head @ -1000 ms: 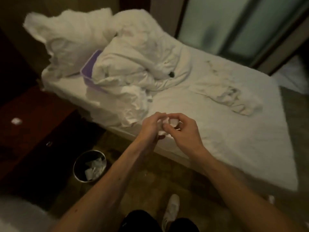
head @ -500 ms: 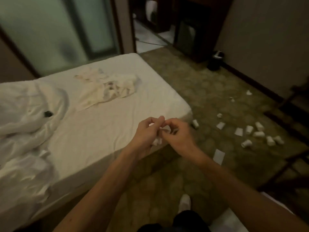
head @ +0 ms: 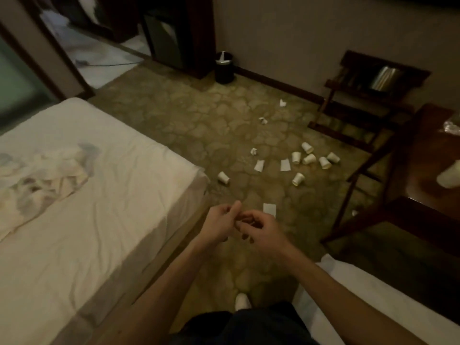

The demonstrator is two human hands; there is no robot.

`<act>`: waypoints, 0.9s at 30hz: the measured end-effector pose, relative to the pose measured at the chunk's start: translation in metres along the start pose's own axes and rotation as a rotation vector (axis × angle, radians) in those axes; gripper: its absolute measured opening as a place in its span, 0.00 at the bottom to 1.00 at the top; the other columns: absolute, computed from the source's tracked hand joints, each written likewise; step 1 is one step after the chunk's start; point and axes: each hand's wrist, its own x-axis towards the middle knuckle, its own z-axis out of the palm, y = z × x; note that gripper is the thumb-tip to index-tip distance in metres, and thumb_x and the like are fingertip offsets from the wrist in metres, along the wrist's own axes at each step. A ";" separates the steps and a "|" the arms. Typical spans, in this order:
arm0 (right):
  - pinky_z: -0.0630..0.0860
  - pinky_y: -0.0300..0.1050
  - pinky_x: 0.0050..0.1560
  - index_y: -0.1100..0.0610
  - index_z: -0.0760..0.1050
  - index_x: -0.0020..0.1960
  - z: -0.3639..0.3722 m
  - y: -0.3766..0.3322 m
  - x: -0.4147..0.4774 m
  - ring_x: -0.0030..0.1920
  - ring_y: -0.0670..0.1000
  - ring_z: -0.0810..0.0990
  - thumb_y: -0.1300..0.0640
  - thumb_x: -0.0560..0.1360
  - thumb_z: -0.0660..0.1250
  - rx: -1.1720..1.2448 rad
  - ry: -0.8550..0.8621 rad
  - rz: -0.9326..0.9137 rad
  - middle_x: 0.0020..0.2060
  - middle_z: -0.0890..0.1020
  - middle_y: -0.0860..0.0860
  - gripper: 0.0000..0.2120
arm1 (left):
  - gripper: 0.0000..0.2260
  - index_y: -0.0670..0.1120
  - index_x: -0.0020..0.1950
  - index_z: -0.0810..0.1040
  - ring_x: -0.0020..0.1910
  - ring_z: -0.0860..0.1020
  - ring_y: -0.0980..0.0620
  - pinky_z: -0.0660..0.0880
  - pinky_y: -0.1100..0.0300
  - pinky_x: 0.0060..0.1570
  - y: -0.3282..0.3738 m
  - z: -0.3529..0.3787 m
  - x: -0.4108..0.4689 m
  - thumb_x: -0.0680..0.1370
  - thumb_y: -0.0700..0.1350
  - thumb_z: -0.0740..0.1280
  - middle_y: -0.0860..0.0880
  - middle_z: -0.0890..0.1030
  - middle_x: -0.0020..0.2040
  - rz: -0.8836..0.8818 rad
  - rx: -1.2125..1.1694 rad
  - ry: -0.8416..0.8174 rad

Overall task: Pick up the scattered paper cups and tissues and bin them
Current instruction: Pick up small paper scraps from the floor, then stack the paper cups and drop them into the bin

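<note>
White paper cups (head: 309,159) lie tipped over on the carpet (head: 174,125) ahead of me. Six sit in a loose cluster near the foot of the luggage rack (head: 361,78), and one more lies alone just beside the corner of the bed (head: 104,195). The tissues (head: 285,165) are mixed in with them. Two flat squares sit beside the cluster, another flat one lies just beyond my hands, and three crumpled scraps trail off toward the far wall. The bin (head: 224,68) is a dark cylinder standing against that wall, well apart from the litter. Something pale pokes from its mouth, but it is too small for me to identify. A blurred pale shape on the desk (head: 433,150) at the right may be another cup.

I judge that this patch of floor is untouched: every piece I can see is still on the carpet, so nearly all the picking and binning here is left.

My left hand (head: 219,225) and right hand (head: 260,231) are raised together over the carpet, between the bed and the nearest tissue, with their fingertips meeting. The left has its fingers curled and one pointing up. The right is knuckles-up with its fingers bent toward the left. I cannot tell whether anything is pinched between them; nothing white shows there.
</note>
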 end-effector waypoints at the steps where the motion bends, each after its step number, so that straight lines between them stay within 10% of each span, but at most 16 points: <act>1: 0.74 0.30 0.33 0.53 0.80 0.48 -0.009 0.004 0.010 0.34 0.39 0.80 0.62 0.76 0.69 0.005 0.015 0.021 0.38 0.83 0.49 0.05 | 0.20 0.46 0.36 0.79 0.21 0.73 0.60 0.67 0.67 0.20 0.004 0.006 0.015 0.82 0.56 0.62 0.54 0.77 0.23 -0.017 0.003 0.005; 17: 0.77 0.33 0.37 0.54 0.82 0.47 -0.138 0.091 0.248 0.37 0.42 0.80 0.52 0.75 0.71 -0.041 0.108 0.578 0.40 0.84 0.49 0.05 | 0.04 0.48 0.49 0.79 0.25 0.76 0.59 0.70 0.65 0.23 -0.016 0.074 0.342 0.80 0.41 0.66 0.49 0.84 0.36 -0.270 -0.007 -0.212; 24: 0.73 0.32 0.35 0.45 0.77 0.47 -0.179 0.224 0.372 0.44 0.48 0.81 0.49 0.76 0.70 -0.187 0.024 0.704 0.46 0.82 0.50 0.02 | 0.03 0.53 0.47 0.80 0.33 0.79 0.64 0.69 0.73 0.27 -0.102 0.134 0.478 0.79 0.47 0.68 0.56 0.83 0.34 -0.260 0.095 -0.130; 27: 0.75 0.37 0.39 0.47 0.77 0.54 -0.191 0.317 0.418 0.47 0.49 0.81 0.49 0.76 0.69 -0.241 -0.059 0.749 0.50 0.81 0.52 0.08 | 0.09 0.48 0.49 0.82 0.40 0.79 0.58 0.75 0.61 0.38 -0.174 0.175 0.529 0.79 0.53 0.68 0.54 0.82 0.41 -0.305 0.159 -0.076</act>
